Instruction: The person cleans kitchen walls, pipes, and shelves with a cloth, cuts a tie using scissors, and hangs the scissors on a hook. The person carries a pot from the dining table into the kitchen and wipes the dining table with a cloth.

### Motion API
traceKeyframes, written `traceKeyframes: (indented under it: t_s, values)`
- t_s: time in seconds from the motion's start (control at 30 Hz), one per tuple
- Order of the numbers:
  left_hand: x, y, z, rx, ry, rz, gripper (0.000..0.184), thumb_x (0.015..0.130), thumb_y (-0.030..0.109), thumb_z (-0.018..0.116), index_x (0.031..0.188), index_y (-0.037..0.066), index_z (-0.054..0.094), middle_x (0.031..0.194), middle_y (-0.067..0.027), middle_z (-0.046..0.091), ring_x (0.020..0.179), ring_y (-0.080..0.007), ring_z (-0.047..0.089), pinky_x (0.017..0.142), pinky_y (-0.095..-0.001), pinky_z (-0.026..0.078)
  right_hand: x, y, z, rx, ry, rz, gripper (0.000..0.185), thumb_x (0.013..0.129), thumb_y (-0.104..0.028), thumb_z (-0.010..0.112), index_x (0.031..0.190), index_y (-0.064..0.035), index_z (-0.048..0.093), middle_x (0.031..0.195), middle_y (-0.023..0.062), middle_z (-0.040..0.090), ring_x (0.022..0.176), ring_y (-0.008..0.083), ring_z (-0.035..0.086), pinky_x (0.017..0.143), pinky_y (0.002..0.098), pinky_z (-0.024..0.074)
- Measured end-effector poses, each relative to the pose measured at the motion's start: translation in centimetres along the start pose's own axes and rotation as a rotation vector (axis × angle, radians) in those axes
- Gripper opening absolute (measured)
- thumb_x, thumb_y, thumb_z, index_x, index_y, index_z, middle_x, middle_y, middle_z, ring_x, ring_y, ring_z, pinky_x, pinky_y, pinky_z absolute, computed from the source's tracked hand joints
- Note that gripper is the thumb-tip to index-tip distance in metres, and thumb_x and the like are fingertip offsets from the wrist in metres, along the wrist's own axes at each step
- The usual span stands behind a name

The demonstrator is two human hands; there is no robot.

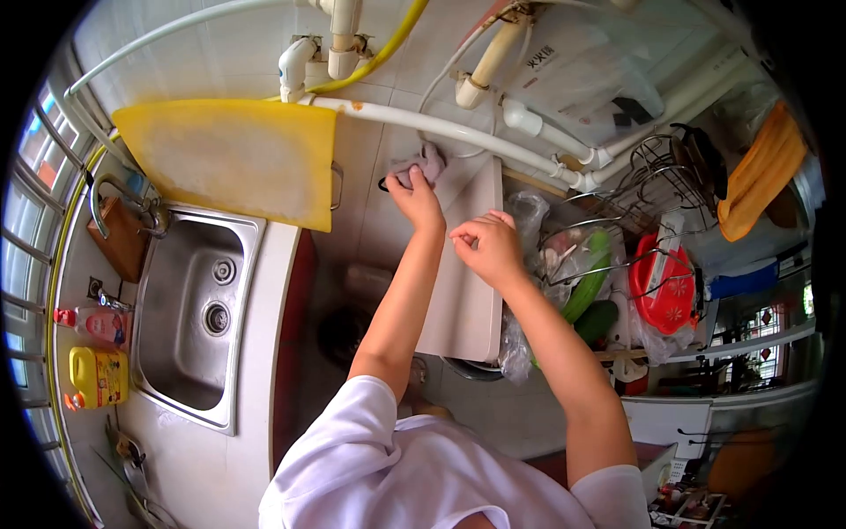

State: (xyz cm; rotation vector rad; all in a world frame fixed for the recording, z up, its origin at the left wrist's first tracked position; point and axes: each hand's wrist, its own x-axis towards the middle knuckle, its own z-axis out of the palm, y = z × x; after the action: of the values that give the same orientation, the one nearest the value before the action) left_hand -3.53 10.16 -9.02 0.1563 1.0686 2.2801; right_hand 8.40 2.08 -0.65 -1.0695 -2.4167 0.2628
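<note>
My left hand (416,201) is raised in front of the tiled wall, its fingers closed on a crumpled greyish-mauve cloth (430,162). A small dark loop shows beside the fingers. Over a pale flat board or shelf top (458,309) hovers my right hand (490,247), its fingers curled in with nothing visible in them. I cannot tell whether it touches the board.
To the left are a steel sink (251,291), a yellow-edged cutting board (220,159), a pink-liquid bottle (104,325) and a yellow jug (99,377). White pipes (397,119) cross the wall. At right, a wire rack holds cucumbers (586,286) and a red basket (663,286).
</note>
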Motion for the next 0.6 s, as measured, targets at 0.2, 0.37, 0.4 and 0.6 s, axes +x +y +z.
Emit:
traceKeyframes:
  t_s: [0.2, 0.37, 0.4, 0.6]
  values:
    - [2.2, 0.6, 3.1, 0.420, -0.069, 0.611, 0.041, 0.083, 0.008, 0.062, 0.119, -0.003, 0.046, 0.112, -0.0213, 0.045, 0.104, -0.0371, 0.047, 0.092, -0.0430, 0.038, 0.0, -0.1, 0.0, -0.019, -0.030, 0.025, 0.004, 0.074, -0.015, 0.066, 0.076, -0.0130, 0.070, 0.065, 0.0006, 0.062, 0.069, 0.0198, 0.061, 0.097, 0.0394, 0.0392]
    - [2.2, -2.1, 1.5, 0.642, -0.110, 0.367, 0.038, 0.081, 0.006, 0.062, 0.115, -0.004, 0.048, 0.114, -0.0224, 0.047, 0.105, -0.0391, 0.049, 0.092, -0.0446, 0.040, 0.0, -0.1, 0.1, 0.006, -0.022, 0.026, 0.005, 0.074, -0.015, 0.066, 0.075, -0.0132, 0.069, 0.065, 0.0008, 0.062, 0.069, 0.0195, 0.061, 0.097, 0.0387, 0.0389]
    - [2.0, -2.9, 0.8, 0.692, -0.187, 0.233, 0.037, 0.081, 0.006, 0.063, 0.114, -0.004, 0.049, 0.114, -0.0222, 0.047, 0.105, -0.0390, 0.050, 0.092, -0.0448, 0.040, 0.0, -0.1, 0.0, 0.002, -0.023, 0.022, 0.005, 0.073, -0.015, 0.065, 0.075, -0.0132, 0.069, 0.064, 0.0008, 0.062, 0.069, 0.0195, 0.061, 0.096, 0.0385, 0.0388]
    - [-1.8, -0.3, -2.6, 0.341, -0.072, 0.281, 0.036, 0.081, 0.007, 0.064, 0.113, -0.002, 0.050, 0.110, -0.0186, 0.051, 0.102, -0.0345, 0.051, 0.091, -0.0403, 0.041, 0.0, -0.4, -0.1, 0.017, -0.017, 0.023, 0.005, 0.073, -0.014, 0.065, 0.075, -0.0132, 0.070, 0.064, 0.0008, 0.062, 0.069, 0.0197, 0.061, 0.095, 0.0384, 0.0385]
